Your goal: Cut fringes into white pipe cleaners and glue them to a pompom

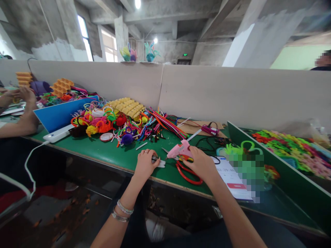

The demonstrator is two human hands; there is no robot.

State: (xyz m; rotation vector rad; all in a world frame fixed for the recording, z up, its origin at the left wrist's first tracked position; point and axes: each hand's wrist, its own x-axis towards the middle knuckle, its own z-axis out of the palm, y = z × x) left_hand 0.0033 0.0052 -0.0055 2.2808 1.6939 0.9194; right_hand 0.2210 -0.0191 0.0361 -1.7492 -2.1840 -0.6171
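My right hand (201,162) is wrapped round a pink hot glue gun (180,149), whose nozzle points left and down. Close to the table edge, my left hand (146,161) has its fingers curled in towards the thumb. A small dark, shiny thing shows between those fingertips, too small to name. Whitish strips (161,164) stick out beside the thumb, just left of the nozzle. Scissors with red handles (190,178) lie under the glue gun and partly behind my right hand. A short white stick (141,146) rests on the green table (119,155).
A heap of colourful pipe cleaners (126,124) fills the back left. A phone (234,179) and a green fuzzy piece (244,162), partly blurred, sit at right before a green divider (279,172). A white power strip (58,133) stands left, near another person's arm (27,113).
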